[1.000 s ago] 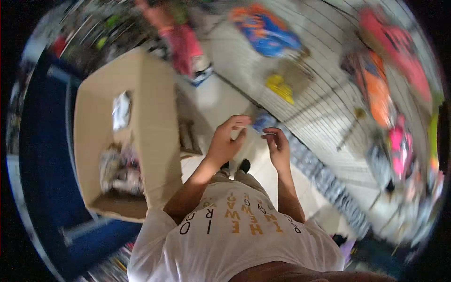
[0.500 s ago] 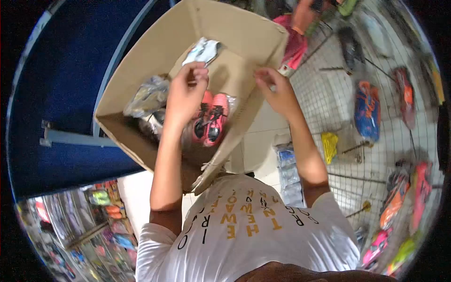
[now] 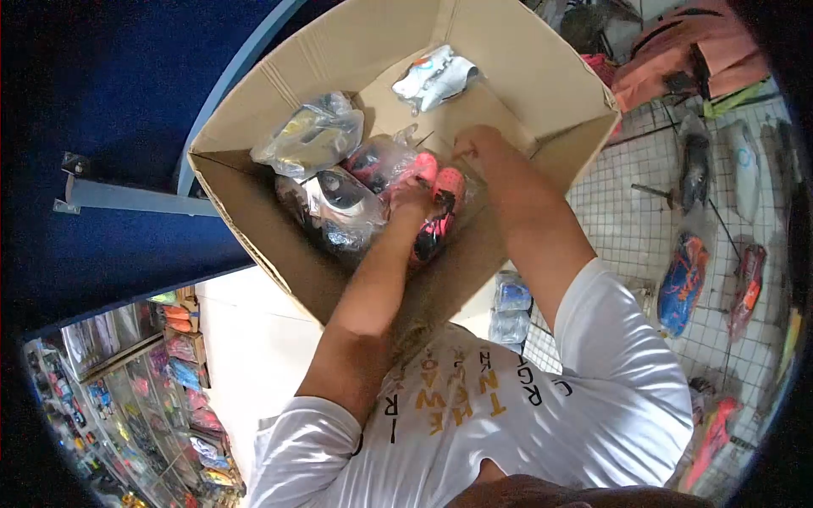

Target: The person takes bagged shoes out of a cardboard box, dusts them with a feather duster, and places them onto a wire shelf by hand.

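Both my hands are down inside a large open cardboard box (image 3: 262, 93). My left hand (image 3: 410, 196) is closed on a pink and black pair of shoes (image 3: 449, 190); its fingertips are partly hidden. My right hand (image 3: 476, 142) is bent near the right inner side of the box, right of the pink shoes, and its fingers are mostly hidden. Left of the shoes lie a clear-bagged yellowish item (image 3: 309, 140) and a bagged black and white shoe (image 3: 341, 190). A white bagged item (image 3: 434, 79) rests at the far end of the box.
On the right, a wire grid panel (image 3: 627, 203) carries bagged shoes, among them a blue and orange pair (image 3: 683, 284). A blue surface with a metal bar (image 3: 135, 196) is at the left. Shelves of colourful packs (image 3: 135, 389) stand lower left; grey packs (image 3: 511, 309) lie beside the box.
The box now sits more centrally in view. My hands have gone from above it down into it, and my left hand has closed on the pink shoes.
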### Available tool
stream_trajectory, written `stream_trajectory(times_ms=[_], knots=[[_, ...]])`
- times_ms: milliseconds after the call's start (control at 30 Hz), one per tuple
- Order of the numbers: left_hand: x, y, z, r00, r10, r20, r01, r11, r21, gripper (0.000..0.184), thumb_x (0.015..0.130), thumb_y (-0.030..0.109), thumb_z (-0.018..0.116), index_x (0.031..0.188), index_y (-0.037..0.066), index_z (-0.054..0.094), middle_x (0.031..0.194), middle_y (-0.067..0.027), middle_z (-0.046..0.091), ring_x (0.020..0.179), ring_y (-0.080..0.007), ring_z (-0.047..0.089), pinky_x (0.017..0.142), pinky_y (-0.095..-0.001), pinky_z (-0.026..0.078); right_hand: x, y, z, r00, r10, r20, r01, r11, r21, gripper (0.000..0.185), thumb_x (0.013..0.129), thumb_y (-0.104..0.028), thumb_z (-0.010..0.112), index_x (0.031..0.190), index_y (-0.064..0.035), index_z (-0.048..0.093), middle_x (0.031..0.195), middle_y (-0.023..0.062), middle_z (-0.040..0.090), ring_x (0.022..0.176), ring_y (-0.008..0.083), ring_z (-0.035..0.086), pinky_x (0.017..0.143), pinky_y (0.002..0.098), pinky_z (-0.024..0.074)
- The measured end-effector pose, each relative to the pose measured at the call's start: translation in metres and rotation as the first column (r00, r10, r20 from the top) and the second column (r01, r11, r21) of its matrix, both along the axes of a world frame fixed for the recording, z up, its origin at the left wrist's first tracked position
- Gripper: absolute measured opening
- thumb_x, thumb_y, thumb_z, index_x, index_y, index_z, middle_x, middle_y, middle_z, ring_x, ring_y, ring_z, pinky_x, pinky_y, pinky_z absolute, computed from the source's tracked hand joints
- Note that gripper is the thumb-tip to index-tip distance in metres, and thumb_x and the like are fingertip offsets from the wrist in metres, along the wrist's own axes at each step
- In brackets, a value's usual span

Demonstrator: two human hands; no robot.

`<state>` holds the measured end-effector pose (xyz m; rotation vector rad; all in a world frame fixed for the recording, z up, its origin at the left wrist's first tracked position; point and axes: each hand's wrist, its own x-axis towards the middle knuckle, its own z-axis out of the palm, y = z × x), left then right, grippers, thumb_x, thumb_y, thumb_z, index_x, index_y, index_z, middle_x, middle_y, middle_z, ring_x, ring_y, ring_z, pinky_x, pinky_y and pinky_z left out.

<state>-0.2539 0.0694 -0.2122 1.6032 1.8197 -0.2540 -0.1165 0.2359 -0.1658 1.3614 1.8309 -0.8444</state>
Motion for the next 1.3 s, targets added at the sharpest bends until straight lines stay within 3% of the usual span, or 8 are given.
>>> stream_trajectory(times_ms=[100, 267, 600, 933, 1033, 1133, 1200, 1300], knots=[[-0.009, -0.004, 0.027, 0.997, 0.077, -0.008, -0.077, 0.99, -0.119, 0.129, 0.054, 0.067, 0.077, 0.144, 0.004, 0.01, 0.146, -0.0229, 0.024, 0.137, -0.0414, 0.02, 0.108, -0.0495, 0.03, 0.018, 0.021, -0.138, 0.922, -0.125, -0.366, 0.036, 0.97, -0.241, 0.062, 0.076, -0.048, 0.065, 0.12, -0.0047, 0.06, 0.118, 0.015, 0.061, 0.096, 0.0282, 0.06, 0.088, 0.0408, 0.0458], [-0.02, -0.005, 0.006, 0.996, 0.071, 0.061, -0.063, 0.99, -0.126, 0.133, 0.054, 0.071, 0.075, 0.144, -0.002, 0.01, 0.146, -0.0223, 0.02, 0.134, -0.0407, 0.024, 0.109, -0.05, 0.028, -0.004, -0.015, -0.126, 0.931, -0.191, -0.312, 0.155, 0.979, -0.136, 0.082, 0.066, -0.067, 0.065, 0.124, -0.0088, 0.058, 0.131, 0.0172, 0.053, 0.116, 0.0317, 0.054, 0.098, 0.0454, 0.0412], [-0.044, -0.022, -0.007, 0.992, 0.022, 0.124, -0.005, 0.991, -0.134, 0.149, 0.047, 0.071, 0.078, 0.143, -0.004, -0.008, 0.145, -0.0371, 0.012, 0.132, -0.0515, 0.024, 0.11, -0.052, 0.028, -0.013, -0.041, -0.074, 0.964, 0.048, -0.262, -0.027, 0.996, 0.083, 0.093, 0.064, -0.074, 0.061, 0.129, -0.0074, 0.053, 0.134, 0.0187, 0.049, 0.12, 0.0346, 0.05, 0.102, 0.0455, 0.0369], [-0.026, 0.026, 0.063, 0.582, -0.123, 0.804, -0.335, 0.864, 0.375, 0.094, 0.072, 0.033, 0.08, 0.139, -0.002, 0.025, 0.13, -0.0194, 0.049, 0.117, -0.0266, 0.051, 0.1, -0.0357, 0.04, 0.027, 0.014, 0.092, 0.887, 0.156, -0.435, 0.021, 0.927, 0.375, 0.091, 0.073, -0.072, 0.057, 0.127, 0.0015, 0.053, 0.13, 0.0245, 0.051, 0.119, 0.036, 0.051, 0.104, 0.0396, 0.0362], [-0.03, 0.039, 0.116, 0.55, -0.057, 0.834, -0.595, 0.673, 0.439, 0.071, 0.081, 0.031, 0.071, 0.134, -0.003, 0.037, 0.125, -0.0169, 0.052, 0.111, -0.0245, 0.053, 0.095, -0.0344, 0.042, 0.072, 0.017, 0.155, 0.739, 0.189, -0.647, 0.22, 0.84, 0.497, 0.071, 0.082, -0.056, 0.062, 0.125, 0.0007, 0.054, 0.125, 0.0197, 0.057, 0.112, 0.0297, 0.056, 0.1, 0.0368, 0.0407], [-0.034, 0.062, 0.127, 0.436, 0.142, 0.889, -0.82, 0.47, 0.327, 0.067, 0.089, 0.047, 0.056, 0.133, -0.001, 0.042, 0.124, -0.013, 0.055, 0.113, -0.0244, 0.053, 0.098, -0.0351, 0.041, 0.113, -0.013, 0.199, 0.184, 0.139, -0.973, 0.53, 0.82, 0.217, 0.058, 0.085, -0.045, 0.064, 0.121, 0.0009, 0.057, 0.116, 0.012, 0.063, 0.103, 0.0186, 0.058, 0.094, 0.0318, 0.0434], [-0.01, 0.047, 0.18, -0.164, 0.068, 0.984, -0.545, 0.825, -0.148, 0.071, 0.091, 0.056, 0.046, 0.136, 0.002, 0.041, 0.13, -0.0125, 0.053, 0.116, -0.0256, 0.053, 0.101, -0.0372, 0.041, 0.145, -0.047, 0.227, 0.089, 0.049, -0.995, 0.648, 0.755, 0.095, 0.048, 0.089, -0.032, 0.064, 0.122, 0.0006, 0.055, 0.114, 0.0061, 0.062, 0.101, 0.013, 0.055, 0.092, 0.0293, 0.043], [0.032, 0.023, 0.253, -0.281, 0.017, 0.96, -0.449, 0.881, -0.147, 0.066, 0.093, 0.056, 0.042, 0.134, 0.005, 0.044, 0.131, -0.011, 0.053, 0.116, -0.0244, 0.054, 0.1, -0.0388, 0.042, 0.185, -0.112, 0.245, -0.112, 0.129, -0.985, 0.792, 0.61, -0.01, 0.05, 0.091, -0.033, 0.062, 0.126, 0.0011, 0.052, 0.118, 0.007, 0.059, 0.104, 0.0146, 0.055, 0.093, 0.0311, 0.0429]])
